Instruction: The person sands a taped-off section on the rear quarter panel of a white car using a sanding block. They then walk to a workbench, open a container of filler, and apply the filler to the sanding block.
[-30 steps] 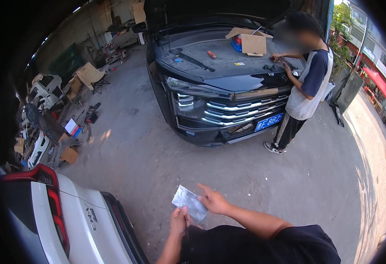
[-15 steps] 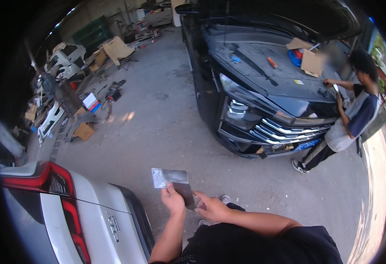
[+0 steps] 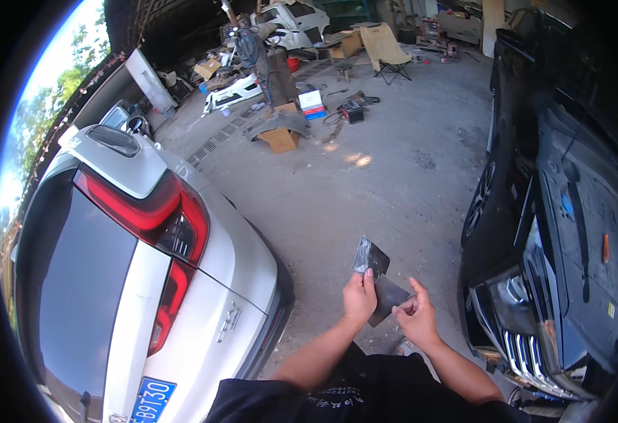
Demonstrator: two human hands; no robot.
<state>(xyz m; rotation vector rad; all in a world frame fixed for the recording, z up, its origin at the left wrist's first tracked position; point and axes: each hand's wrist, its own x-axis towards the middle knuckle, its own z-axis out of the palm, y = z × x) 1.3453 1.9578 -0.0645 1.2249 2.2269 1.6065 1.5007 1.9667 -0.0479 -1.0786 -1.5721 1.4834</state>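
My left hand [image 3: 359, 299] is closed round two thin, flat pieces, with its thumb on top where they overlap. The upper piece is a shiny grey-black rectangle [image 3: 371, 257] with a pale, glossy left edge. Below it, a plain dark sheet [image 3: 389, 299] slants down to the right. At this sheet's right-hand edge, my right hand [image 3: 419, 323] pinches with its thumb and curled fingers, its index finger raised along the side. The exact material of both pieces cannot be made out. They are held in the air above the concrete floor.
A white car [image 3: 242, 271] with red tail lights stands close on the left. On the right is a black car [image 3: 527, 296] with tools on its engine-bay cover. Further back are a cardboard box [image 3: 280, 139], a folding chair [image 3: 385, 48] and car parts.
The view has swung left, so the white car fills more of it and the co-worker is out of sight. The held pieces are tilted differently, and my right index finger is now raised.
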